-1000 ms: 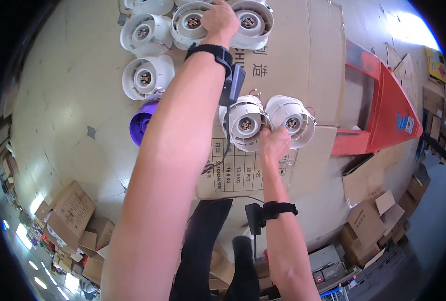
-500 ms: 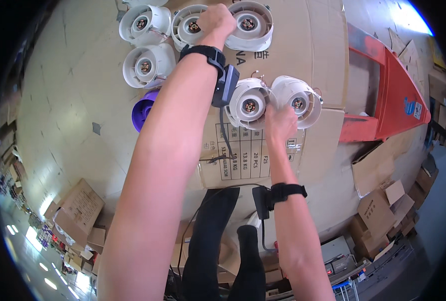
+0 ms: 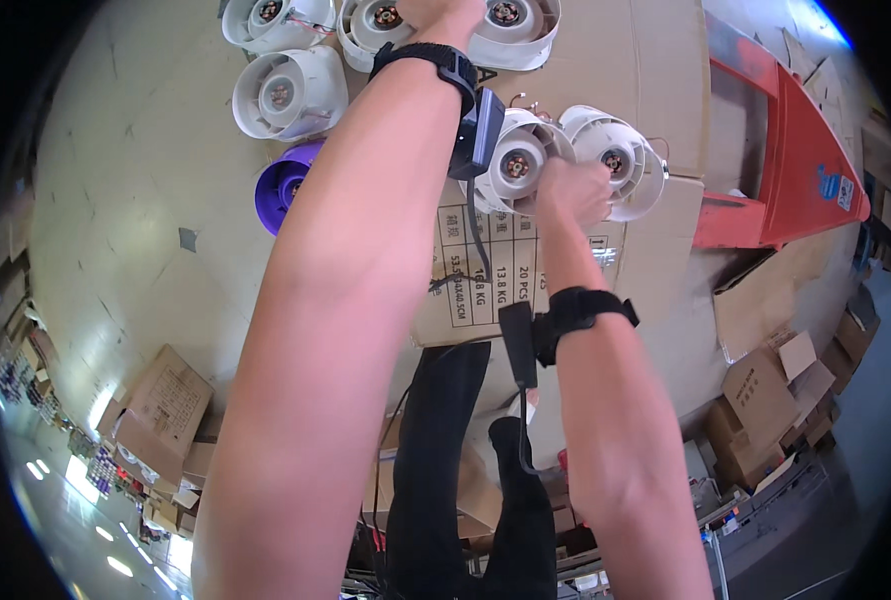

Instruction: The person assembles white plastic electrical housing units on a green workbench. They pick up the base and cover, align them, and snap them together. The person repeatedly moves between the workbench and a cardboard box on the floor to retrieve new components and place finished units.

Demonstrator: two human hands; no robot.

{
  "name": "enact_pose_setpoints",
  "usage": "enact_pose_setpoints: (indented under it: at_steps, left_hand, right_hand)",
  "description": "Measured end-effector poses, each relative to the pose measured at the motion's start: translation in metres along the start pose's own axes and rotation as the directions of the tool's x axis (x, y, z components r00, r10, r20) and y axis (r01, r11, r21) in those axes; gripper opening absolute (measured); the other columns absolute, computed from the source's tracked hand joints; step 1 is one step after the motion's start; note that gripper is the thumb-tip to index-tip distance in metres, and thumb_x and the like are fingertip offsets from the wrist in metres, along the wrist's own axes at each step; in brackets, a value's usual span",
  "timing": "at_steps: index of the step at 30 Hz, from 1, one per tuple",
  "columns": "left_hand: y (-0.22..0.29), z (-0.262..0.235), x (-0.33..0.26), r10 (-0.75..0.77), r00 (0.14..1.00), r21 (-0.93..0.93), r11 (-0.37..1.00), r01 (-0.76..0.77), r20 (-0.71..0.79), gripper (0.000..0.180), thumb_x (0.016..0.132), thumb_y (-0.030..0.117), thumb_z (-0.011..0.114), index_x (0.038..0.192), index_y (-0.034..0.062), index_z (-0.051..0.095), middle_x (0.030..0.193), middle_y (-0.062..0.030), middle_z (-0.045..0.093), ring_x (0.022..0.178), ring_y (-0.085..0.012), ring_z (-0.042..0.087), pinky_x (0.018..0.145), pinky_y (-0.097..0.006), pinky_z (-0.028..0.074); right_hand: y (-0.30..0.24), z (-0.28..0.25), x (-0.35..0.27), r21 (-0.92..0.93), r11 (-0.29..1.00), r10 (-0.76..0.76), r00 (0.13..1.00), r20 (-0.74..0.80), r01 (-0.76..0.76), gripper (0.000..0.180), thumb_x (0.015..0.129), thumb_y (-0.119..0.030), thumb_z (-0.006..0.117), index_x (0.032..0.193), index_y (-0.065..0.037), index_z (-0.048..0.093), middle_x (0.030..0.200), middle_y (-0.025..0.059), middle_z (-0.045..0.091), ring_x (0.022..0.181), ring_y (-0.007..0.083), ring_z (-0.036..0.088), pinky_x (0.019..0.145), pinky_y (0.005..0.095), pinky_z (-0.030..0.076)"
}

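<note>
White round fan housings with motors in their centres stand on flattened cardboard. My right hand (image 3: 573, 190) is closed at the neighbouring rims of a white fan housing (image 3: 495, 180) and a second fan housing (image 3: 645, 190) on its right; its fingertips are hidden. Farther off, my left hand (image 3: 443, 12) is bent between two more, a far middle housing (image 3: 357, 50) and a far right housing (image 3: 525, 52). The top edge cuts this hand off, and its fingers do not show. Both wrists carry black straps with small cabled devices.
Two other white housings, one upper (image 3: 310, 35) and one lower (image 3: 323, 95), and a purple housing (image 3: 270, 195) stand left of my left forearm. A red pallet jack (image 3: 780, 170) lies to the right. Open cardboard boxes (image 3: 165, 400) stand at lower left, with more boxes (image 3: 755, 405) at lower right.
The whole view has shifted, so the housings and both hands appear higher and slightly to the right. Both hands keep about the same place beside the housings.
</note>
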State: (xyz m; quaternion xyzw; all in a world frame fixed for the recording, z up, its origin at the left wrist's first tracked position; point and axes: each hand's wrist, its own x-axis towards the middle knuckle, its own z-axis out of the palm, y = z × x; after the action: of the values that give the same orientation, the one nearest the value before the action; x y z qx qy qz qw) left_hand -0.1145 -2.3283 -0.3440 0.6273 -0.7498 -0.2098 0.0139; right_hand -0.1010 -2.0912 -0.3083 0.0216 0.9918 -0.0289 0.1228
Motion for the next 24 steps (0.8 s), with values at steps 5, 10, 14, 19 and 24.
enact_pose_setpoints:
  at_steps: [5, 10, 14, 19, 24]
  left_hand:
    - [-0.023, -0.002, -0.006, 0.173, 0.985, 0.04, 0.984, -0.173, 0.01, 0.026, 0.086, 0.012, 0.056, 0.103, -0.0009, 0.07, 0.1, -0.019, 0.071, 0.092, -0.0269, 0.07, 0.073, -0.039, 0.055]
    - [-0.034, -0.034, -0.078, 0.093, 0.964, 0.092, 0.989, -0.119, 0.249, 0.021, 0.079, 0.015, 0.064, 0.095, 0.0056, 0.075, 0.102, -0.0189, 0.071, 0.1, -0.0334, 0.068, 0.083, -0.041, 0.055]
    - [-0.058, -0.028, -0.104, 0.132, 0.957, 0.109, 0.98, -0.165, 0.257, 0.021, 0.077, 0.013, 0.065, 0.093, 0.0033, 0.075, 0.097, -0.022, 0.071, 0.094, -0.036, 0.069, 0.08, -0.043, 0.056]
    - [-0.062, -0.056, -0.149, 0.226, 0.922, 0.102, 0.958, -0.27, 0.316, 0.027, 0.071, 0.022, 0.072, 0.088, 0.0012, 0.073, 0.09, -0.0238, 0.07, 0.088, -0.0377, 0.069, 0.076, -0.045, 0.055]
    - [-0.065, -0.097, -0.196, 0.35, 0.879, 0.129, 0.904, -0.408, 0.325, 0.028, 0.067, 0.021, 0.071, 0.084, -0.0004, 0.072, 0.083, -0.0247, 0.069, 0.08, -0.0412, 0.068, 0.073, -0.047, 0.053]
  right_hand:
    - [0.0, -0.006, 0.017, 0.019, 0.994, -0.112, 0.994, 0.005, 0.112, 0.015, 0.066, -0.016, 0.069, 0.072, -0.002, 0.071, 0.077, 0.0187, 0.071, 0.077, 0.035, 0.07, 0.077, 0.0424, 0.051]
    - [0.032, -0.018, 0.004, 0.055, 0.968, -0.248, 0.964, 0.093, 0.244, 0.019, 0.064, -0.015, 0.067, 0.073, 0.002, 0.07, 0.075, 0.0213, 0.069, 0.072, 0.0372, 0.068, 0.078, 0.0438, 0.049]
    - [0.089, -0.021, -0.01, 0.052, 0.967, -0.252, 0.964, 0.081, 0.248, 0.021, 0.065, -0.015, 0.067, 0.073, 0.004, 0.071, 0.072, 0.0243, 0.067, 0.07, 0.0396, 0.066, 0.078, 0.0445, 0.048]
    - [0.178, -0.08, -0.044, 0.216, 0.969, -0.123, 0.992, 0.014, 0.117, 0.024, 0.066, -0.016, 0.069, 0.071, 0.007, 0.069, 0.068, 0.0269, 0.065, 0.066, 0.042, 0.065, 0.071, 0.0483, 0.05]
    - [0.254, -0.166, -0.077, 0.412, 0.911, 0.028, 0.999, 0.018, -0.033, 0.025, 0.065, -0.015, 0.069, 0.072, 0.009, 0.068, 0.067, 0.0278, 0.064, 0.062, 0.0443, 0.064, 0.065, 0.0499, 0.048]
